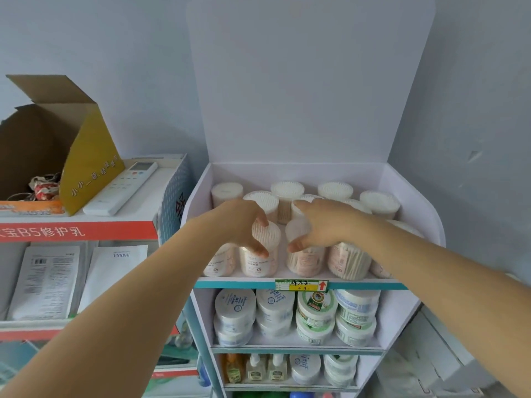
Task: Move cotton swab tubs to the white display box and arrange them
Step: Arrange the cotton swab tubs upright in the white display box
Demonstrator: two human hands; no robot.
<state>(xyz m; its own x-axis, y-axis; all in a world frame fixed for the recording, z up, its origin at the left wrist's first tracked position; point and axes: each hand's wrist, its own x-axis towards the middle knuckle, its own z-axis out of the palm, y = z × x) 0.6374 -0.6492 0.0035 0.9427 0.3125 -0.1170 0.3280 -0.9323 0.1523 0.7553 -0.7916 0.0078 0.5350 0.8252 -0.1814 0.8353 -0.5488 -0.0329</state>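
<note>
The white display box [413,202] stands open on top of a shelf unit, its tall lid upright against the wall. Several clear round tubs of cotton swabs fill it in rows. My left hand [240,222] curls around the top of a front-row tub [260,254], thumb on its front and fingers behind the lid. My right hand [324,222] wraps the top of the neighbouring front tub [304,259], thumb low on its left side. Another front tub [349,261] stands to the right, partly under my right forearm. Back-row tubs [287,192] stand upright behind both hands.
Below the box, shelves hold stacked white cream jars [235,308] and small bottles [255,369]. To the left, an open cardboard carton [86,156] and a white remote control [123,186] lie on a red-and-white display stand. A price tag [301,285] sits on the shelf edge.
</note>
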